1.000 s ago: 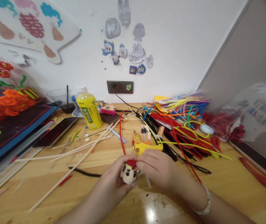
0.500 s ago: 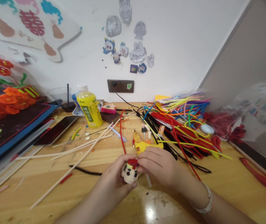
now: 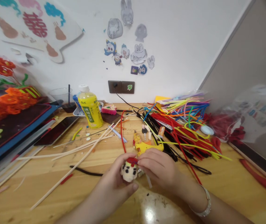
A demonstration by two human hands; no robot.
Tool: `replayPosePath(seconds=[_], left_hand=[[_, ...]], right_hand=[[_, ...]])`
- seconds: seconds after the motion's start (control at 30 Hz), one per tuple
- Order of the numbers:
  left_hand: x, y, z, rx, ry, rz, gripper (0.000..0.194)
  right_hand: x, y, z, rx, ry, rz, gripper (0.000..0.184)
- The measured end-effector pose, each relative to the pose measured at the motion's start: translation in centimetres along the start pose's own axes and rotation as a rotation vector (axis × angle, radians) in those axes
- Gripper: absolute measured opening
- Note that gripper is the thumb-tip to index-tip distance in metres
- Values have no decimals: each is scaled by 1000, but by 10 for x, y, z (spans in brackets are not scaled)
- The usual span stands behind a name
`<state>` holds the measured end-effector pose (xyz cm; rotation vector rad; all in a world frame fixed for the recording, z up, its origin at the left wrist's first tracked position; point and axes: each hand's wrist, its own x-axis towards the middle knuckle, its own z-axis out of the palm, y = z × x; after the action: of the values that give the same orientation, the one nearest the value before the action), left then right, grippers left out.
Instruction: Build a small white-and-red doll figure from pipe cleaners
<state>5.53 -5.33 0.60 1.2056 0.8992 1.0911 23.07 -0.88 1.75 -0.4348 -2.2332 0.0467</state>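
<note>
A small cream fuzzy doll head (image 3: 129, 175) with black eyes and brows and a red and yellow top faces me, low over the table. My left hand (image 3: 117, 176) is wrapped round its left side, thumb beneath it. With bent fingers pressed together, my right hand (image 3: 159, 166) grips the head's upper right edge; its fingertips are partly hidden. Just behind the right hand lies a yellow glue gun (image 3: 144, 146), partly covered by that hand. A pale translucent stick (image 3: 149, 181) shows under the right fingers.
Pipe cleaners (image 3: 182, 124) in many colours heap at the back right. Thin wooden sticks (image 3: 77, 161) cross the left side. A yellow drink bottle (image 3: 90, 109), a plastic cup (image 3: 68, 107) and a phone (image 3: 56, 131) stand or lie at back left. Orange fuzzy flowers (image 3: 13, 102) fill the far left.
The doll head has turned slightly in my hands, its face now showing more squarely. Both hands keep their hold in nearly the same place. The whole view has shifted a little.
</note>
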Motion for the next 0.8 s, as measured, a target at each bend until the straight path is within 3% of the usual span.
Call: replayPosePath(seconds=[0.17,0.27,0.5,0.67,0.8], left_hand=[[-1,5,-6,8,-22,-75,31],[0,4,-10,-16,-3,-120,32],[2,-2,-9,-61,-17,-121,29],[3,3,-4,-20,34,-131,29],[3,6,-2,21,44,-129,34]], right_hand=[[1,-2,0,26,25,118,8],[1,-3,2,81,24,187,9],[0,-4,6,121,40,179,8],[0,-6,7,165,53,209,7],[1,-9,8,199,43,307,8]])
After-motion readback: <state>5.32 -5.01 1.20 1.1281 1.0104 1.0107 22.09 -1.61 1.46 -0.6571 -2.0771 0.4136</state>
